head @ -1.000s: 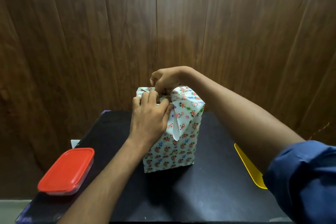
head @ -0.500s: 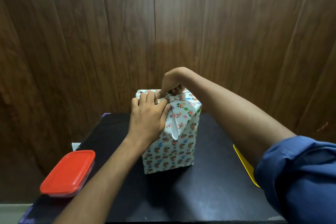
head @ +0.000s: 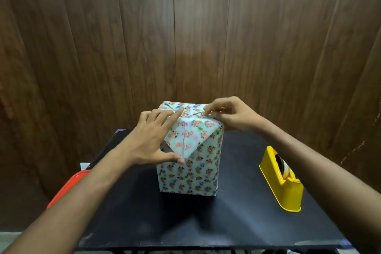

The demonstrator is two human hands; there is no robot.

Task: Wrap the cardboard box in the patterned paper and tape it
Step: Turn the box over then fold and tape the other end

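Note:
The cardboard box, covered in floral patterned paper [head: 191, 177], stands upright in the middle of the black table [head: 226, 222]. A triangular paper flap [head: 191, 136] hangs folded down over its front face. My left hand [head: 148, 142] lies spread against the box's left front, with the index finger on the top fold and the thumb at the flap's tip. My right hand [head: 233, 115] pinches the paper at the top right edge. No cardboard shows.
A yellow tape dispenser [head: 282, 183] sits on the table to the right of the box. A red-lidded container [head: 66, 187] sits at the table's left edge, partly behind my left forearm. A dark wood-panelled wall stands close behind.
My right hand has moved from the top middle to the top right edge. My left hand has spread open and slid down over the flap. The view shifted, showing the tape dispenser in full.

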